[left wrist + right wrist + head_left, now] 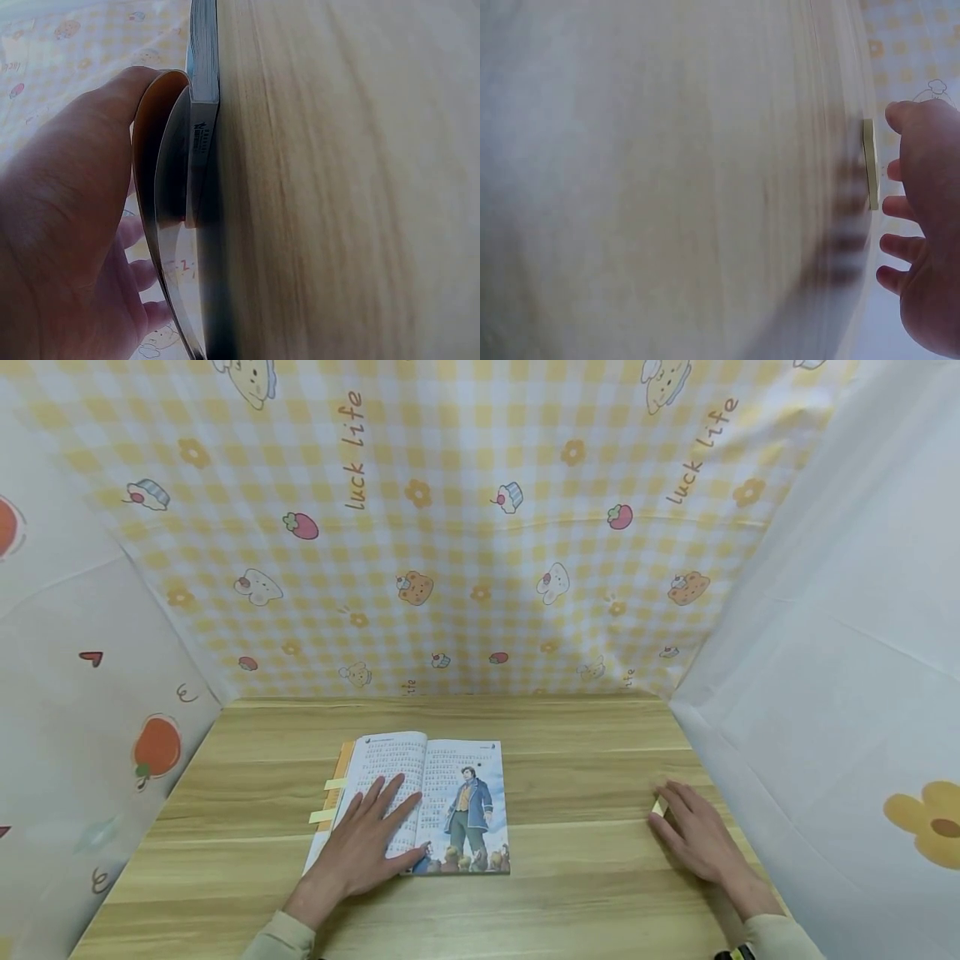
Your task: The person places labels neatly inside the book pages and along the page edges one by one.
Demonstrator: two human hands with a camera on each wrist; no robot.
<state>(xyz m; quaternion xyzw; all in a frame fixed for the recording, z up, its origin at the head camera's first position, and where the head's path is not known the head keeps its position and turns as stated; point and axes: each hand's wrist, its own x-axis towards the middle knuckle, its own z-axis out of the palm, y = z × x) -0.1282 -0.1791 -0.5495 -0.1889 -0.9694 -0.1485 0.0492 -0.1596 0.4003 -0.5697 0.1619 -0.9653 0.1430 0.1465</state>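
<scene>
An open book [457, 777] lies on the wooden table, printed text on its left page and a figure in a blue coat on the right one. With fingers spread, my left hand [360, 847] rests on the left page. In the left wrist view the hand [82, 187] lies over curved pages beside the book's spine [201, 142]. Toward the table's right side, my right hand [697, 835] is over a small pale yellow pad [660, 807], mostly hidden beneath it. The right wrist view shows a gap between the loose fingers and that pad [870, 165].
Pale yellow tabs [322, 816] stick out from the book's left edge, by an orange strip [344, 760]. A yellow checked cloth [465, 543] hangs behind the table [577, 777]. White cloths [840, 610] hang at both sides.
</scene>
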